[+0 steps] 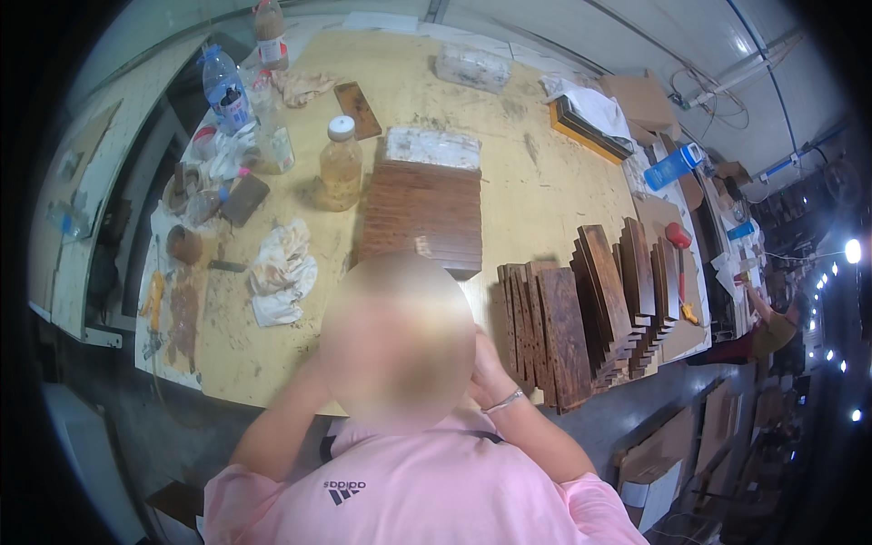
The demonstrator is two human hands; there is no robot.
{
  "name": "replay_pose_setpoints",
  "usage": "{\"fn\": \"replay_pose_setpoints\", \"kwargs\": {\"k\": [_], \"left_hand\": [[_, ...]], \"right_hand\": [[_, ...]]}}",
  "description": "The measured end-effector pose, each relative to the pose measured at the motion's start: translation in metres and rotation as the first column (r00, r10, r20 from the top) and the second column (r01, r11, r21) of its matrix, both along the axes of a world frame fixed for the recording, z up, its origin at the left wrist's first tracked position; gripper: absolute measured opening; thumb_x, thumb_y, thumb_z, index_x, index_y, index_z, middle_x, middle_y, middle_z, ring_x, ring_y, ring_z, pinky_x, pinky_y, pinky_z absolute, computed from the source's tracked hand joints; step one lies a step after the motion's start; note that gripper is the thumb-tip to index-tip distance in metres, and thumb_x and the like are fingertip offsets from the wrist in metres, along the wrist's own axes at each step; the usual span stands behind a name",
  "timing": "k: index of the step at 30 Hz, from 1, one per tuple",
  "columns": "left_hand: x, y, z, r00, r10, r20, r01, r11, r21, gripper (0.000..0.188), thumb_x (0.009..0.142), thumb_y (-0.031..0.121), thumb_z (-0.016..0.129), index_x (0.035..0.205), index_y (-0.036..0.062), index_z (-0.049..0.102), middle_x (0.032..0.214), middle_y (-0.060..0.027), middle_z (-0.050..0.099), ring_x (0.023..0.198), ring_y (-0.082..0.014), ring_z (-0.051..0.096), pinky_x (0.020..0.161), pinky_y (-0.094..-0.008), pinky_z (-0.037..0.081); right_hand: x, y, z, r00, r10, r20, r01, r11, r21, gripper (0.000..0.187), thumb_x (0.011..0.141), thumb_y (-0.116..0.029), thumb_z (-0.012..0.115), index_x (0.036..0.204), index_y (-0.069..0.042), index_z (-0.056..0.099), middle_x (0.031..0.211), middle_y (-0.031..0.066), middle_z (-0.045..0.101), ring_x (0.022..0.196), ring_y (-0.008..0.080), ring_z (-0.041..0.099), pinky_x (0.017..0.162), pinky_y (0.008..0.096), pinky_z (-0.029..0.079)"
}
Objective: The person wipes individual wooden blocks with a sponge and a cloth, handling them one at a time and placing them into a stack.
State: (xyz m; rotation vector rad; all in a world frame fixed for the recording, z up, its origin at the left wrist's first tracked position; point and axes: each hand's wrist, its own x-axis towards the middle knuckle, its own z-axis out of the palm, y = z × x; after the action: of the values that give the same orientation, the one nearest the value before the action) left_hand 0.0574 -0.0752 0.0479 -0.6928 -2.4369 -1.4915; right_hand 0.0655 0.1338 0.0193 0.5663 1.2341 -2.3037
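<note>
While a blurred patch hides the left hand and most of the right hand [488,368], we cannot tell whether the fingers are spread, pressed together or pinching anything. We see the brown stack [422,209] on the table [527,173] just beyond the hands, on their far side. To the right of the right hand, we find the boards [565,327]; far left, a rag [283,272] lies crumpled.
</note>
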Motion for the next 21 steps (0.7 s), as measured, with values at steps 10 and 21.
{"fn": "replay_pose_setpoints", "kwargs": {"k": [10,21], "left_hand": [[0.022,0.045,0.024,0.948,-0.317,-0.039,0.314,0.947,-0.075,0.029,0.074,0.005,0.076,0.102,0.0108,0.075,0.108,-0.0114,0.066,0.093,-0.0265,0.064,0.084,-0.0348,0.053],[-0.049,-0.029,0.001,0.985,0.103,0.137,-0.130,0.971,0.201,0.029,0.077,-0.006,0.069,0.105,0.0012,0.072,0.105,-0.0081,0.067,0.094,-0.0168,0.062,0.084,-0.0270,0.049]], "right_hand": [[0.013,-0.003,0.006,0.960,0.220,0.174,-0.132,0.902,-0.411,0.031,0.104,-0.029,0.040,0.116,-0.003,0.052,0.081,0.0078,0.055,0.060,0.0133,0.050,0.047,0.0246,0.044],[0.031,0.002,0.015,0.915,0.385,0.124,-0.323,0.880,-0.348,0.038,0.104,-0.036,0.038,0.117,-0.003,0.052,0.076,0.0037,0.049,0.048,0.0103,0.043,0.040,0.0239,0.038]]}}
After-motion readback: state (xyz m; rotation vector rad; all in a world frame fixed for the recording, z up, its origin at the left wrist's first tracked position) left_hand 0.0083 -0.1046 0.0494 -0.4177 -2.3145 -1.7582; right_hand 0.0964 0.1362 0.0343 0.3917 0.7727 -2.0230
